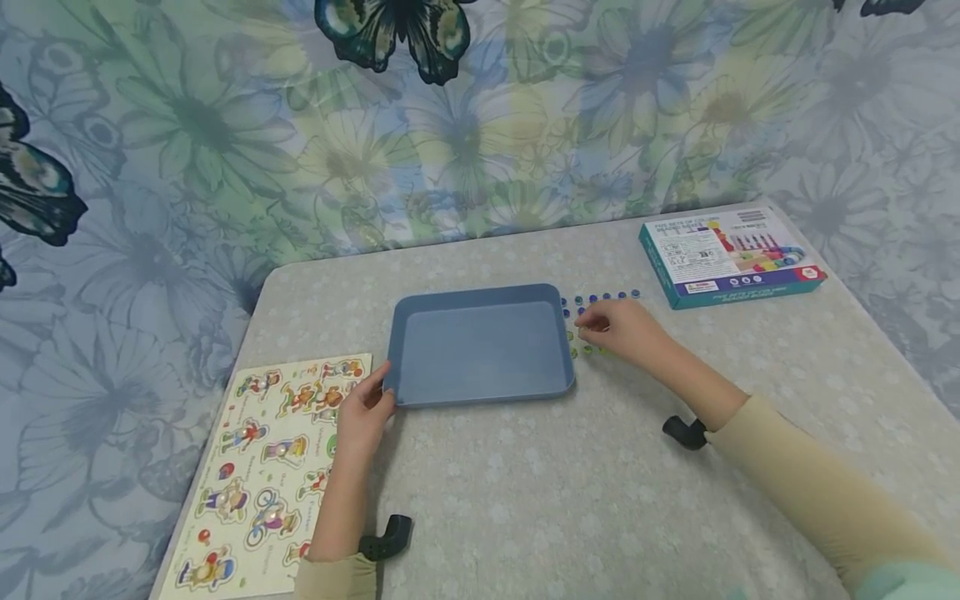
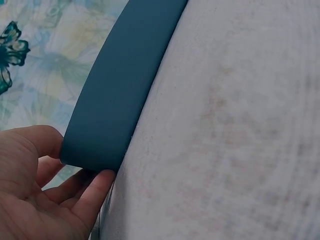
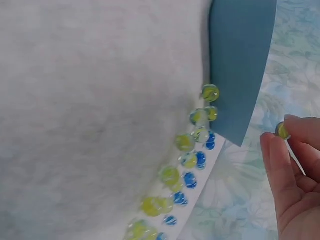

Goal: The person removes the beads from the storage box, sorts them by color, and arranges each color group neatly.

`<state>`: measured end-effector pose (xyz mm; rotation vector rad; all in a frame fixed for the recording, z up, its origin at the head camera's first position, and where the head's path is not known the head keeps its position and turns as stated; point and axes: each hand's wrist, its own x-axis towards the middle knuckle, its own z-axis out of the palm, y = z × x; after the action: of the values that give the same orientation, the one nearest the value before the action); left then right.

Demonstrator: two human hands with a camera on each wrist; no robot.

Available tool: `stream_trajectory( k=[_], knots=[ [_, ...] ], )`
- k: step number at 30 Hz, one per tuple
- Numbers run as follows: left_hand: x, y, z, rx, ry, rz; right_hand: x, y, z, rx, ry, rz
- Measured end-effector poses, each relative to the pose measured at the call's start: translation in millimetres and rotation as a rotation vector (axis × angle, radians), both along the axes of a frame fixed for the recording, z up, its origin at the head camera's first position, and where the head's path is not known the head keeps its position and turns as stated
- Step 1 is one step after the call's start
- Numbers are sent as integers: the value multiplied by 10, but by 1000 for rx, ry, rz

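A blue-grey rectangular tray lies on the table, its inside bare. My left hand grips it at the near left corner; the left wrist view shows fingers at the rim and fingertips low on the tray's outer wall. Beyond the tray's right side, my right hand pinches a yellow-green glass marble between thumb and fingertips, raised above the table. Rows of marbles lie beside the tray: blue ones farther back, yellow-green ones nearer, partly hidden by the right hand in the head view.
A cream picture board with colourful figures lies at the left, partly under the left forearm. At the back right sits a flat teal-and-white box. Behind the table hangs a flowered cloth with dark butterflies.
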<state>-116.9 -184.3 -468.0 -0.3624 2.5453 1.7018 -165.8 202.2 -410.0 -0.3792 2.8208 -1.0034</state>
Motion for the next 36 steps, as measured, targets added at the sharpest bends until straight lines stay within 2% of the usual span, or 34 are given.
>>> stream_trajectory(
  k=[4, 12, 16, 29, 36],
  knots=[
    [11, 14, 5, -12, -1, 7, 71, 52, -71, 20, -37, 7],
    [26, 18, 39, -59, -8, 15, 117, -32, -244, 66, -85, 96],
    [24, 16, 44, -67, -6, 8, 129, -92, -295, 102, -72, 119],
    [25, 3, 38, -67, 1, 19, 159, -232, -331, 240, -3, 109],
    [23, 3, 28, -78, 0, 24, 178, -240, -341, 254, 3, 101]
  ],
)
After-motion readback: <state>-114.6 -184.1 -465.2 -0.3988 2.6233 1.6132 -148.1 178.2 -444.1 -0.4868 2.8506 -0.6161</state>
